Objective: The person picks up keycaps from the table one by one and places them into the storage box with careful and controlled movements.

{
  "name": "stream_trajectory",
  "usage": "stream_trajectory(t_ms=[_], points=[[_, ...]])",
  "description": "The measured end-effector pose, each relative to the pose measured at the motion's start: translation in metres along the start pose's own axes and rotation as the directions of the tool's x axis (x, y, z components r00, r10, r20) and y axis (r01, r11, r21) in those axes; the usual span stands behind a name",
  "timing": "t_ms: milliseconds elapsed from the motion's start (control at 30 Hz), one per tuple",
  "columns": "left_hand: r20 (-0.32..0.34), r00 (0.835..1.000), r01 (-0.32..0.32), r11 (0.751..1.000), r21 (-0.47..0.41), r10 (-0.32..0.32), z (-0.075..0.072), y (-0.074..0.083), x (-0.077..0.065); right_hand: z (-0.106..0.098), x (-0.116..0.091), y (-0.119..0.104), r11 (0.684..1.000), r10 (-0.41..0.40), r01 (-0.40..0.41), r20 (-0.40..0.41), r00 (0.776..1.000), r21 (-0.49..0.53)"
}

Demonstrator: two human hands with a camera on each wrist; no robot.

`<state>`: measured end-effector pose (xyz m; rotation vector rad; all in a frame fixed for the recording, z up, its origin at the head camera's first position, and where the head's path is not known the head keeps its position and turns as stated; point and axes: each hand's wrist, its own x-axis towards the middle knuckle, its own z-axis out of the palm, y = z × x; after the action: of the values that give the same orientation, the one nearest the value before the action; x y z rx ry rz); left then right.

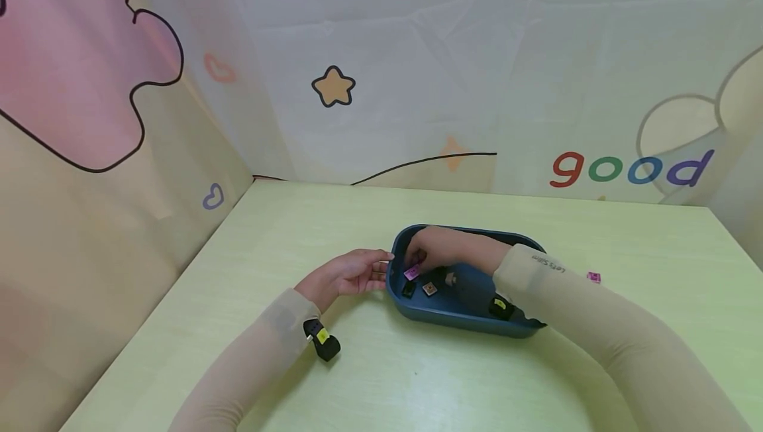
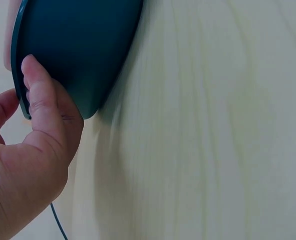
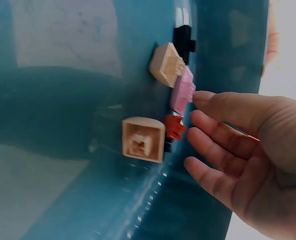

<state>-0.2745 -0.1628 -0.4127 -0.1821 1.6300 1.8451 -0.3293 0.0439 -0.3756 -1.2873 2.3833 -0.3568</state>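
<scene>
Creased sleeves [image 1: 596, 313], left hand [image 1: 356, 272] pinching smooth tray [image 1: 450, 324], right hand [image 1: 444, 247] fingers parted beside hollow blocks [image 3: 140, 143], tray's end sleeve-hidden.

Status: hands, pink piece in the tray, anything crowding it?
Left hand touching blue tray end. Right hand inside, at pink piece. Pink piece in tray, crowded by tan piece and red piece.

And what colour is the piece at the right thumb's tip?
Pink; the piece shows best in the right wrist view.
</scene>
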Motion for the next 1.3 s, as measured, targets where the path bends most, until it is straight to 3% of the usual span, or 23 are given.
stream_trajectory(t_ms=[400,800,1300], points=[[-0.015,1.0,0.01,1.0,0.001,-0.01,0.001,0.0,0.0,-0.015,-0.016,-0.004,0.998,0.07,-0.07,-0.04,0.997,-0.003],[-0.03,1.0,-0.001,1.0,0.006,0.001,0.004,0.002,-0.001,-0.034,-0.035,-0.004,0.999,0.047,-0.048,-0.072,0.996,-0.022],[-0.05,0.999,-0.003,1.0,0.011,0.004,0.005,0.002,-0.002,-0.059,-0.092,-0.01,0.995,0.097,-0.101,-0.222,0.97,-0.005]])
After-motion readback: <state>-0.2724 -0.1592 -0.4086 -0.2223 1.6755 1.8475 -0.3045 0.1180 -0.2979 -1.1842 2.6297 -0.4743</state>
